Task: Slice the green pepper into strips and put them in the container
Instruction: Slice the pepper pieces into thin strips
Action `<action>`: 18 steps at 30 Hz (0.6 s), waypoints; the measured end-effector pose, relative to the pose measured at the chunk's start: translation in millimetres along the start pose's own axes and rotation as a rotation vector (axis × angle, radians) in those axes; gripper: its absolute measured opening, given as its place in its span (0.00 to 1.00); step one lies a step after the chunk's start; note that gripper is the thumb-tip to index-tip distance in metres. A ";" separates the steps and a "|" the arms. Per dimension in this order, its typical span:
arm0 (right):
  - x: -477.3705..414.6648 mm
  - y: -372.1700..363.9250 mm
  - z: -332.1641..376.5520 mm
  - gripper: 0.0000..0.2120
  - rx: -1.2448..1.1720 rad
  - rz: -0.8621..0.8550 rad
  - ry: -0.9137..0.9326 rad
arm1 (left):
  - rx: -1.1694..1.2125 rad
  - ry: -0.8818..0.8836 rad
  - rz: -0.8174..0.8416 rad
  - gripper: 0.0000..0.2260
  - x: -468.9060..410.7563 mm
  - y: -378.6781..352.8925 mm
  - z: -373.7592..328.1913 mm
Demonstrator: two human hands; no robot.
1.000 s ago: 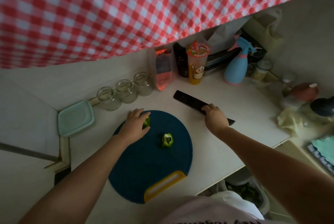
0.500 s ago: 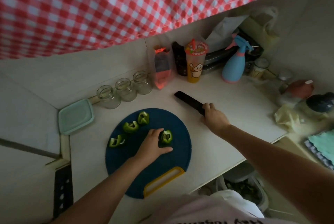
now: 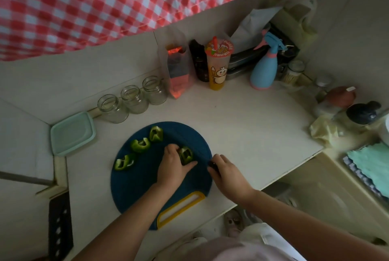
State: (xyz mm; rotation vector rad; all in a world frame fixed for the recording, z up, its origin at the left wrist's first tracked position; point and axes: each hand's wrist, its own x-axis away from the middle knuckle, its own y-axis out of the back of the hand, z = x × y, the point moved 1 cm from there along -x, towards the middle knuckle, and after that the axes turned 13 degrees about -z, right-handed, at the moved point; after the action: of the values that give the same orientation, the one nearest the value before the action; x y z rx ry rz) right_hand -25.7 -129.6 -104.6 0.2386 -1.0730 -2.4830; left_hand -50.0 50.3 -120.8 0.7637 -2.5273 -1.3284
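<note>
While the left hand (image 3: 173, 167) pins a light, slippery, hollow pepper piece (image 3: 186, 155), the right hand (image 3: 226, 173) grips the knife handle (image 3: 212, 166).

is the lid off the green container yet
No, the mint green container sits left of the cutting board with its lid on, and no pepper pieces are in it.

I see a red-and-white checked cloth (image 3: 105, 1) hanging across the far side; the round cutting board (image 3: 147, 180) is dark blue with a yellow handle (image 3: 181, 211) at its near edge; the pepper pieces (image 3: 140, 145) on it are bright green; the container (image 3: 72, 133) at left is pale mint; the spray bottle (image 3: 265, 71) far right is light blue with pink trim; the cup (image 3: 217, 65) is orange-yellow with a cartoon print.
</note>
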 end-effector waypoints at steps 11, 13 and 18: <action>0.4 -1.7 1.9 0.15 -0.017 0.106 -0.156 | -0.024 -0.092 0.054 0.23 1.5 11.0 4.5; -0.2 0.3 4.1 0.15 -0.045 0.107 -0.183 | 0.007 -0.081 0.032 0.24 4.4 9.5 3.1; 5.5 2.4 7.7 0.10 -0.006 0.066 -0.142 | 0.033 -0.060 -0.015 0.22 10.7 4.7 -1.2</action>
State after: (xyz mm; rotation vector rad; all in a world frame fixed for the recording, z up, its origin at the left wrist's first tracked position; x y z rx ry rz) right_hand -32.4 -128.5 -97.5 0.0245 -1.1114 -2.4741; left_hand -60.3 46.0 -117.1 0.7622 -2.6017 -1.3368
